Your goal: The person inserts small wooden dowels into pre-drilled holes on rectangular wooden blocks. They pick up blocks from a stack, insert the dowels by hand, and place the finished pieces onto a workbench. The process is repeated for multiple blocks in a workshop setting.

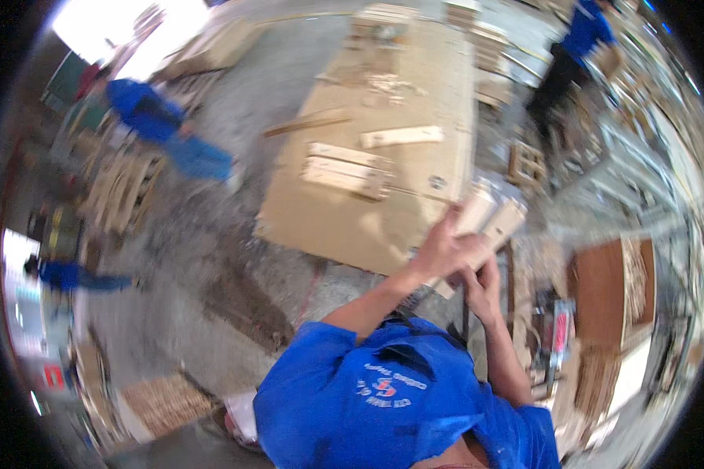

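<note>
Two or more pale wooden slats are held together in front of my chest, just off the near right corner of the cardboard-covered table. My left hand is closed round them from the left, its thumb lying across the wood. Lower down, my right hand grips the near end, its fingers partly hidden by the slats. Small dark holes show in the wood. On the table lie several similar slats side by side, with a single slat set apart beyond them.
Farther up the table are scattered small wood pieces and a long thin strip overhanging the left edge. A brown box and a machine with a red panel stand at my right. People in blue shirts are at left and far right.
</note>
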Tool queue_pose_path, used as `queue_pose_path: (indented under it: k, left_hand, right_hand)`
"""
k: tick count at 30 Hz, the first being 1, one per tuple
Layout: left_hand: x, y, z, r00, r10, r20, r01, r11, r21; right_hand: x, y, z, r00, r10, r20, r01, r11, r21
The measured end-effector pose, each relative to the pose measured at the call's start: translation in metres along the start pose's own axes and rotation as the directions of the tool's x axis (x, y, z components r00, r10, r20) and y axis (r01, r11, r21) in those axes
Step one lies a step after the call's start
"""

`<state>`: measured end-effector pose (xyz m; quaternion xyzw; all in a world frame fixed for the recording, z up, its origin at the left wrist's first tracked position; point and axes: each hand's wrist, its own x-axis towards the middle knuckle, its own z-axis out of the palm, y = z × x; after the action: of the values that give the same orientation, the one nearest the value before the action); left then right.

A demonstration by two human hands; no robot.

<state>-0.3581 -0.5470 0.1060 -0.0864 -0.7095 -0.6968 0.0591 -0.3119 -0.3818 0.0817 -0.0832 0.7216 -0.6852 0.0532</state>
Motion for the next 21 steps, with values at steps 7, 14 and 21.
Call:
queue_pose_path:
  k: [7,14,21]
  left_hand:
    - [-0.005,-0.005,0.018,0.99,-0.103,0.095,0.131,0.922,-0.364]
    - [-0.004,0.007,0.035,0.995,-0.046,0.089,0.078,0.914,-0.398]
    - [-0.011,0.001,0.029,0.991,-0.1,0.086,0.124,0.922,-0.366]
  right_hand:
    - [-0.003,-0.004,-0.01,0.996,-0.033,-0.088,0.029,0.999,-0.043]
    - [-0.007,-0.002,0.0,0.929,-0.348,-0.125,0.237,0.82,-0.521]
    - [-0.007,0.0,0.003,0.933,-0.345,-0.101,0.234,0.797,-0.557]
